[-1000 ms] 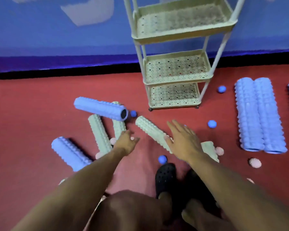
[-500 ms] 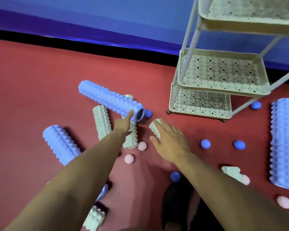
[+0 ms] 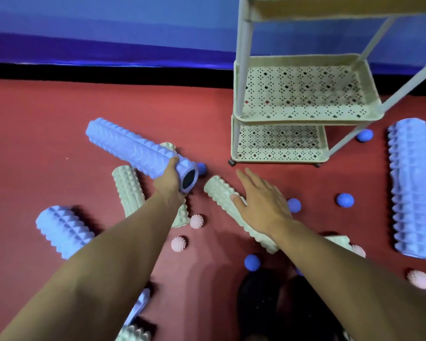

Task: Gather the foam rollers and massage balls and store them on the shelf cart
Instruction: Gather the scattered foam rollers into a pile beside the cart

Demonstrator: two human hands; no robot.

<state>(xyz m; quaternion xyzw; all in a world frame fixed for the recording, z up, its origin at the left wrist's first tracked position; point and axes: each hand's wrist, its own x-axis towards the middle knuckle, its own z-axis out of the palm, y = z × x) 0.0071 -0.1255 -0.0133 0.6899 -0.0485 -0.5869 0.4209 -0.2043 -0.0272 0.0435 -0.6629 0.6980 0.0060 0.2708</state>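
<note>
Long roller (image 3: 135, 150) lies across two rollers, left of shelf cart (image 3: 305, 119); balls scattered between.

floor (image 3: 47, 143): red, matte, fills the lower view | black strip (image 3: 108, 73): runs along the floor's far edge, directly behind the floor | wall (image 3: 108, 25): blue, rises just above the black strip, darker violet band at its foot | light: even, soft shadows on the floor
</note>
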